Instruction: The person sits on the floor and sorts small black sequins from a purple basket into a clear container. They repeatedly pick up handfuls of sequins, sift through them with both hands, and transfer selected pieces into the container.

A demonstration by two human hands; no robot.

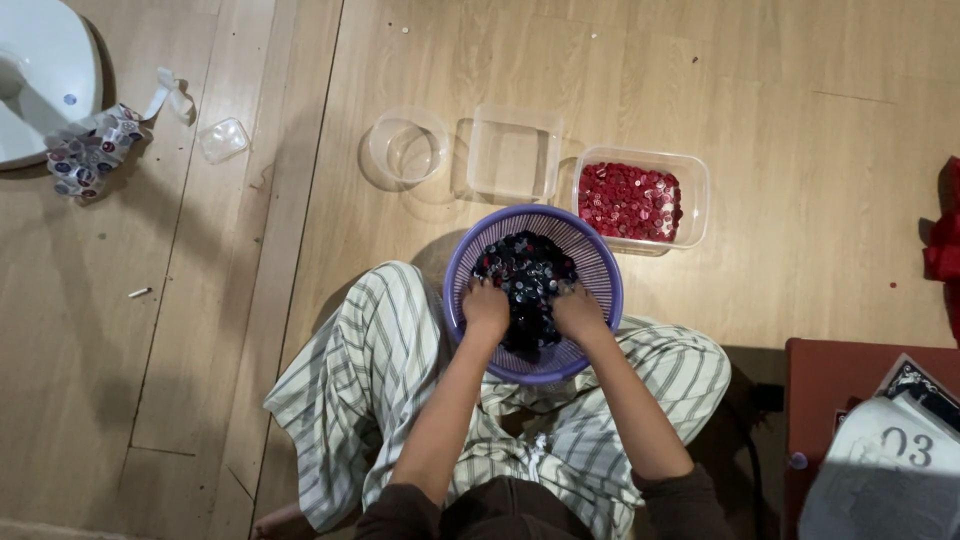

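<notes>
A purple slotted basket (598,268) sits on the wooden floor between my knees, filled with many small dark round buttons (525,272). My left hand (485,308) rests in the basket's left side, fingers dug into the pile. Opposite it, my right hand (579,308) is buried in the pile at the right. The fingertips of both are hidden among the buttons, so I cannot tell what they grip. Just beyond the basket stands a clear rectangular tub (694,195) holding red buttons (630,200).
An empty clear round tub (408,146) and an empty clear square tub (514,153) stand behind the basket. A small clear lid (222,139) and a patterned wrapper (88,152) lie at the left by a white fixture (40,70). A dark red table (830,380) is at the right.
</notes>
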